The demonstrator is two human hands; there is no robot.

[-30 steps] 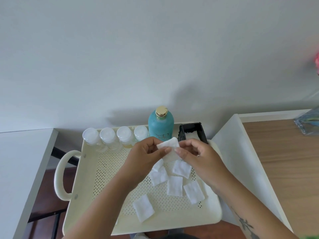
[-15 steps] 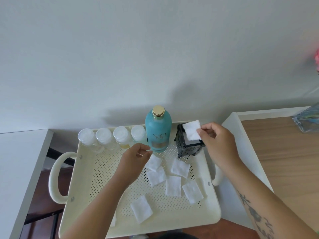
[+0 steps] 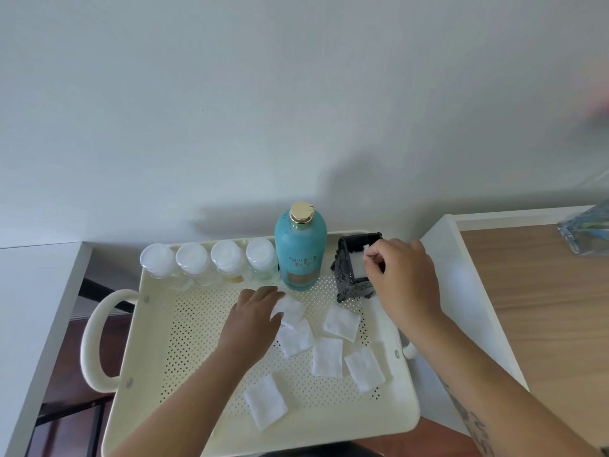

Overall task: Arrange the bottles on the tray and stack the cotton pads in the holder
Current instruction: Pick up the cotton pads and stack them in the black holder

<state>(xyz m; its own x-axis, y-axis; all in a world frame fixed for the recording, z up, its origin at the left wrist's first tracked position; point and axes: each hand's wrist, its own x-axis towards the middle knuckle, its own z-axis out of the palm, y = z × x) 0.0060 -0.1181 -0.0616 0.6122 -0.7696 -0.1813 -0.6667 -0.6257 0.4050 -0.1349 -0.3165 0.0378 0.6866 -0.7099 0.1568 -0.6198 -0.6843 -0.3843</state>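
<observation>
Right hand (image 3: 403, 280) at holder (image 3: 354, 268), fingertips pinching cotton pad (image 3: 365, 248) at holder's open top: pad goes in flat to stack. Left hand (image 3: 255, 316) flat on tray (image 3: 158, 328), fingers resting on next loose pad (image 3: 291, 310) (grip not yet closed, by look). Remaining pads (image 3: 328, 357) scattered mid-tray, within reach of either hand. Bottles (image 3: 211, 262) and teal bottle (image 3: 300, 247) lined along far rim, leaving centre free. Holder near tray's right rim; little room beside it.

My tray (image 3: 158, 324) was cream, its floor dotted with small holes. The tall bottle (image 3: 300, 255) was turquoise with a gold cap (image 3: 300, 212); the holder (image 3: 354, 268) black; the cotton pads (image 3: 327, 357) white; the tabletop (image 3: 543, 308) pale wood-grain.
</observation>
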